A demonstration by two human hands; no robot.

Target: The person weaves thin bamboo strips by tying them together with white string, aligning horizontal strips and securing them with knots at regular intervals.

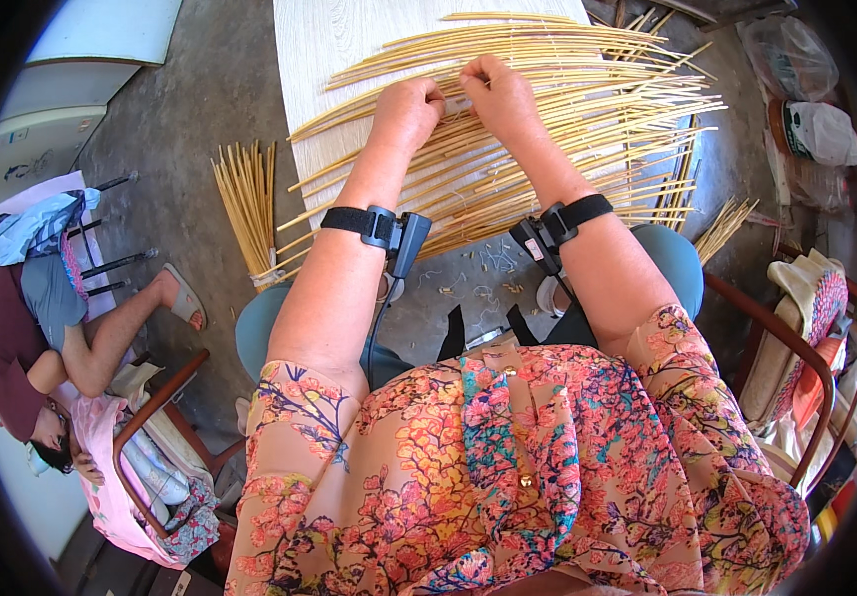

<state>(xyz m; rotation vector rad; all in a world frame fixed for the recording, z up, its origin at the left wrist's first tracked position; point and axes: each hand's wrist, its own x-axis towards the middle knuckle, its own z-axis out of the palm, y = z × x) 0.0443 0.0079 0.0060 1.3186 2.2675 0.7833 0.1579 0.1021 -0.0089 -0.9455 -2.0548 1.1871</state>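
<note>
Long, thin tan reed sticks lie side by side across the pale wood-grain table, linked by rows of light string into a loose mat. Over the mat's left-middle part, my left hand is closed with its fingertips pinched together. Just right of it, my right hand is also closed, thumb and fingers curled in. The two hands are a short gap apart. Whatever their fingertips hold is too small to make out. Both forearms wear black straps with small dark devices.
A bundle of upright sticks stands left of the table, another bundle at the right. Scraps of string litter the floor before me. A person sits at the left. Wooden armchairs flank me; plastic bags hang far right.
</note>
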